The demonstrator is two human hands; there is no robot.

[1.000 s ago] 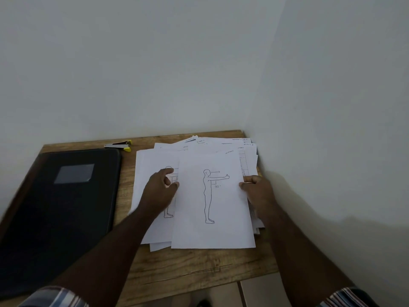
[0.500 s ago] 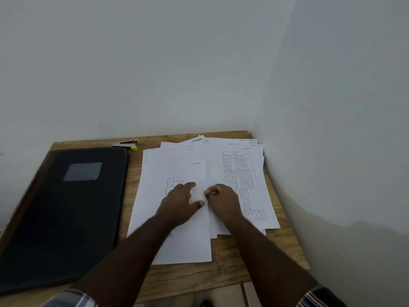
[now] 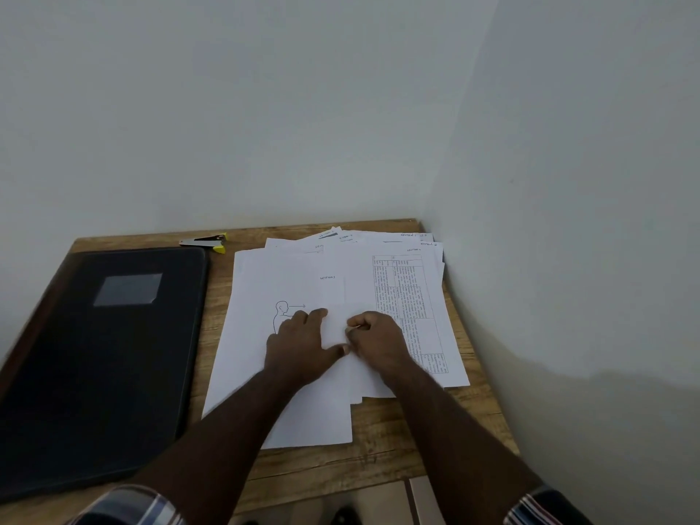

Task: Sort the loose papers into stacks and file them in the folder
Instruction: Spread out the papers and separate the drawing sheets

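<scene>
Two hands meet on the loose papers [image 3: 394, 267] fanned across the wooden tabletop [image 3: 378, 449]. The left hand [image 3: 303, 344] lies flat, fingers spread, on a figure-drawing sheet [image 3: 250, 358]; the right hand [image 3: 378, 341] pinches a sheet's edge beside it. A closed black folder [image 3: 102, 358] lies left, well apart.

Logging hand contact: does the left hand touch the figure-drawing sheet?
Touching. The head view shows the left hand lying flat on the figure-drawing sheet, covering part of the drawing.
</scene>
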